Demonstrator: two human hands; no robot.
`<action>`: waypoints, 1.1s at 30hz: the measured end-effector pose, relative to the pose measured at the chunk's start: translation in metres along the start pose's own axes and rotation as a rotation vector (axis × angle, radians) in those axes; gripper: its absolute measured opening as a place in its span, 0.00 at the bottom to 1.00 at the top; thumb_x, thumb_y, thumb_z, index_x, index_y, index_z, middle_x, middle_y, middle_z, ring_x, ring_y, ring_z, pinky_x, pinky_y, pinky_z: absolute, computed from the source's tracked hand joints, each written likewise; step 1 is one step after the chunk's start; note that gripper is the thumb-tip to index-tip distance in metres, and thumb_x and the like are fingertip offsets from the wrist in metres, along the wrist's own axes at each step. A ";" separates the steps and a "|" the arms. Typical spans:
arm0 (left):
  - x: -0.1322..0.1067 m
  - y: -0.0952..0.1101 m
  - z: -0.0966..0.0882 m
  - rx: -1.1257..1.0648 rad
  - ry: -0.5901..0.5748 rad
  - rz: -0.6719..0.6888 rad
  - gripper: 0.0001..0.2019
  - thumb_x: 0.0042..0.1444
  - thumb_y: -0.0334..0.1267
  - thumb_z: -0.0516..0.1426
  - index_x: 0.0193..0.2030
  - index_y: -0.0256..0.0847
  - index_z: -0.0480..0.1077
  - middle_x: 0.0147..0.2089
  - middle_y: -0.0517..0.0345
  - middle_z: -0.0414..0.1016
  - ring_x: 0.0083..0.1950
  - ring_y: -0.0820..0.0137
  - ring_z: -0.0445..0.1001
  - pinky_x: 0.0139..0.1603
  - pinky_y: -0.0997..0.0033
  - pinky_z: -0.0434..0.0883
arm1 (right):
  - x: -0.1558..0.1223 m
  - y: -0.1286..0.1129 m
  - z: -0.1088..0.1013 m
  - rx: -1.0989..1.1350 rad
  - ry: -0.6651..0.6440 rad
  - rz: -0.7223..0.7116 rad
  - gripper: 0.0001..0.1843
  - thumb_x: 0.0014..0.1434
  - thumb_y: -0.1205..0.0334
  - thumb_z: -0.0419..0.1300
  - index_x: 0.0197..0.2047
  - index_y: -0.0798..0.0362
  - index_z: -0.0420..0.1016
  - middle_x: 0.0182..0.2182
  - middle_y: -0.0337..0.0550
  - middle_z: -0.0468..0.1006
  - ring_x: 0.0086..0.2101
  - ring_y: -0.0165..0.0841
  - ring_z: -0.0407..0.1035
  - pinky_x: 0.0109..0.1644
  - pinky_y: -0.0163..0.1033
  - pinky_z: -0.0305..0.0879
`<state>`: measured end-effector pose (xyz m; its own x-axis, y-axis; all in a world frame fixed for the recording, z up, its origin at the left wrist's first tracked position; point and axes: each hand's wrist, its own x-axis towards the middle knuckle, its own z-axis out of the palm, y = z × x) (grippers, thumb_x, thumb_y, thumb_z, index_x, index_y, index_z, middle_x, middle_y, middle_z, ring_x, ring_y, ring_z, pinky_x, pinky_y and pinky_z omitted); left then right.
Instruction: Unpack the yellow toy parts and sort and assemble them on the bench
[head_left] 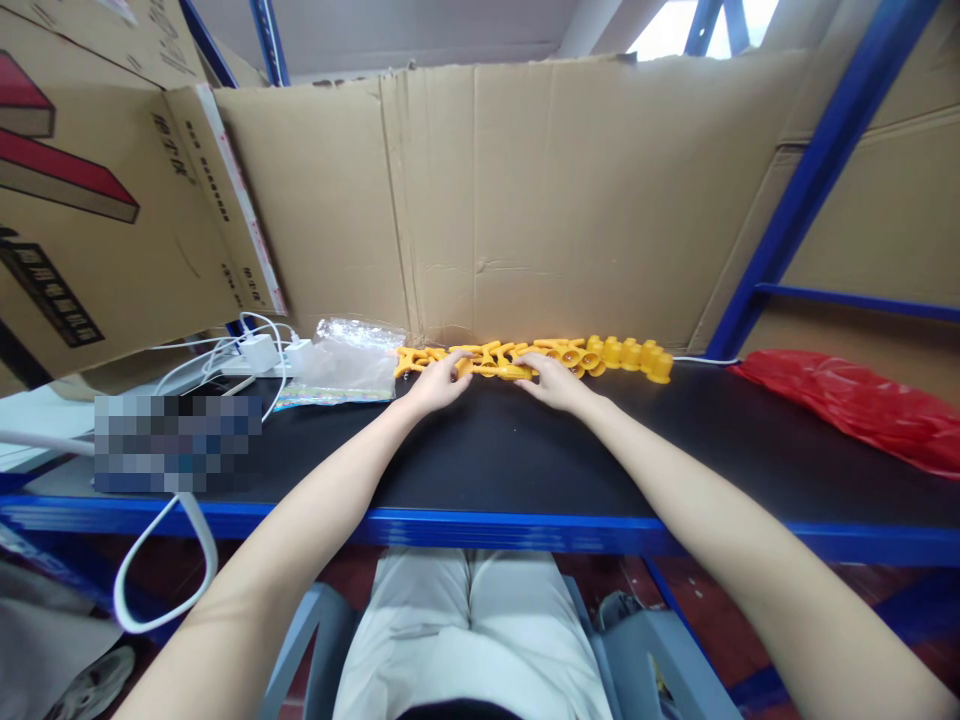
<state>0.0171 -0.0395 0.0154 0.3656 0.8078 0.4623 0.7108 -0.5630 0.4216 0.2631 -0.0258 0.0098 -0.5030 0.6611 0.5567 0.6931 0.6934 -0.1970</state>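
A row of yellow plastic pieces [491, 355] lies along the back of the black tabletop, against the cardboard. Some look like openwork frames, others like round cups. My left hand [441, 384] is on the left part of the row, its fingers bent around a yellow piece. Facing it from the right, my right hand [553, 382] grips a yellow piece with thumb and curled fingers. Whether both hands hold the same piece, I cannot tell. Yellow cups [630, 355] stand close together to the right of my right hand.
A clear plastic bag [349, 365] lies left of the row, beside white chargers and cables [259, 352]. A red plastic bag [847, 400] is at the right. Cardboard [585, 200] walls the back, and a blue metal edge [510, 530] runs along the front.
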 end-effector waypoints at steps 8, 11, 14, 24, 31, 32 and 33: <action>0.000 -0.002 -0.002 0.250 -0.044 -0.037 0.17 0.53 0.38 0.54 0.51 0.44 0.67 0.32 0.57 0.74 0.34 0.66 0.73 0.35 0.70 0.66 | 0.002 -0.006 0.002 0.213 -0.001 0.098 0.20 0.52 0.65 0.61 0.50 0.54 0.69 0.49 0.51 0.71 0.48 0.38 0.68 0.53 0.47 0.65; 0.000 -0.005 -0.004 0.281 -0.028 -0.064 0.14 0.52 0.39 0.55 0.47 0.45 0.70 0.32 0.57 0.75 0.35 0.65 0.73 0.34 0.70 0.65 | 0.002 -0.002 0.007 0.459 -0.075 0.255 0.23 0.48 0.67 0.64 0.49 0.53 0.68 0.48 0.49 0.72 0.44 0.34 0.70 0.50 0.44 0.68; 0.000 -0.005 -0.005 0.276 -0.005 -0.085 0.12 0.52 0.40 0.55 0.44 0.45 0.71 0.31 0.58 0.75 0.34 0.66 0.73 0.34 0.71 0.65 | 0.003 0.001 0.007 0.626 -0.057 0.351 0.21 0.47 0.67 0.65 0.46 0.53 0.68 0.42 0.45 0.75 0.42 0.32 0.72 0.50 0.44 0.68; 0.000 -0.002 -0.006 0.300 0.072 -0.017 0.13 0.54 0.41 0.55 0.46 0.45 0.71 0.29 0.59 0.75 0.31 0.67 0.73 0.36 0.72 0.65 | 0.005 -0.012 -0.003 0.774 -0.118 0.536 0.18 0.61 0.46 0.52 0.36 0.54 0.67 0.26 0.46 0.78 0.26 0.32 0.73 0.34 0.38 0.71; -0.001 0.001 -0.008 0.326 0.064 -0.020 0.13 0.54 0.41 0.55 0.46 0.46 0.70 0.28 0.59 0.74 0.31 0.67 0.72 0.35 0.72 0.64 | 0.001 -0.009 -0.012 0.872 -0.183 0.511 0.21 0.50 0.57 0.66 0.43 0.53 0.63 0.29 0.42 0.78 0.29 0.31 0.74 0.37 0.39 0.71; -0.001 0.002 -0.008 0.326 0.063 -0.014 0.13 0.54 0.41 0.55 0.46 0.46 0.70 0.28 0.59 0.74 0.31 0.67 0.72 0.35 0.72 0.64 | 0.000 -0.010 -0.013 0.875 -0.193 0.510 0.20 0.50 0.56 0.66 0.41 0.53 0.63 0.28 0.42 0.78 0.28 0.31 0.73 0.37 0.39 0.70; -0.001 0.003 -0.009 0.326 0.064 -0.009 0.13 0.54 0.41 0.55 0.46 0.46 0.70 0.28 0.60 0.74 0.30 0.68 0.72 0.34 0.72 0.63 | 0.000 -0.011 -0.015 0.876 -0.201 0.512 0.19 0.51 0.55 0.66 0.39 0.54 0.63 0.28 0.42 0.78 0.28 0.30 0.73 0.37 0.39 0.70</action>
<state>0.0131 -0.0438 0.0227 0.3278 0.7939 0.5121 0.8723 -0.4625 0.1587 0.2635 -0.0376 0.0239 -0.3866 0.9155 0.1115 0.2698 0.2279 -0.9356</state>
